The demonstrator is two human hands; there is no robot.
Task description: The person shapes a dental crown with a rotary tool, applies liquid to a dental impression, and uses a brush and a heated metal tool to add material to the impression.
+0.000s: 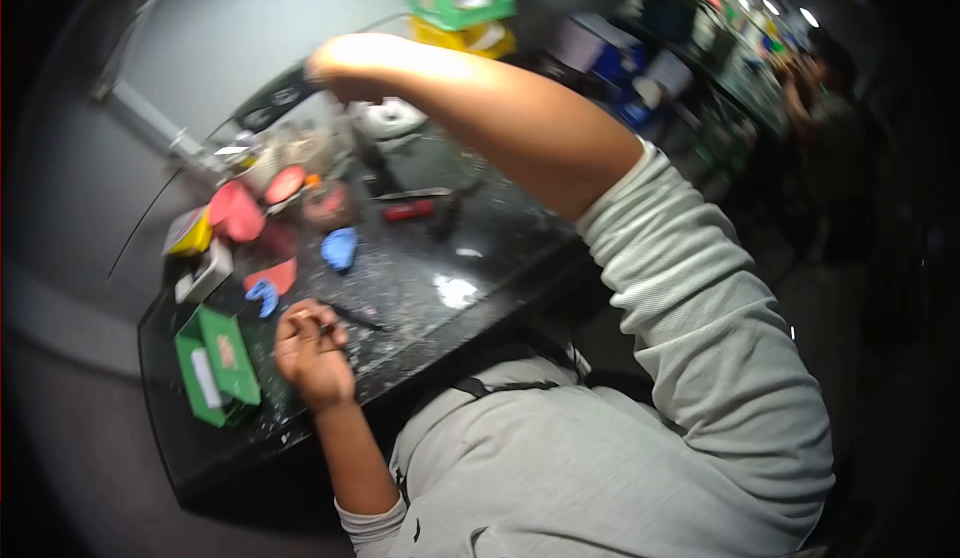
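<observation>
My left hand (312, 356) is palm up over the near left part of the black table, its fingers curled together. Something small and pale may be at the fingertips, too blurred to name. A thin dark tool (355, 315) lies just right of it, and a blue U-shaped piece (263, 298) lies beyond, beside a flat pink sheet (282, 276). My right arm stretches across the table; my right hand (345, 66) is at the back, near a dark lamp-like head (270, 103). Bright light washes it out and its fingers are hidden.
A green box (248, 390) stands at the left edge. Blue moulded piece (340, 248), red-handled tool (408, 210), pink pieces (237, 212) and a jar with an orange cap (328, 204) are on the table (500, 248). Stacked bins (428, 3) stand behind; another person (835, 128) works at right.
</observation>
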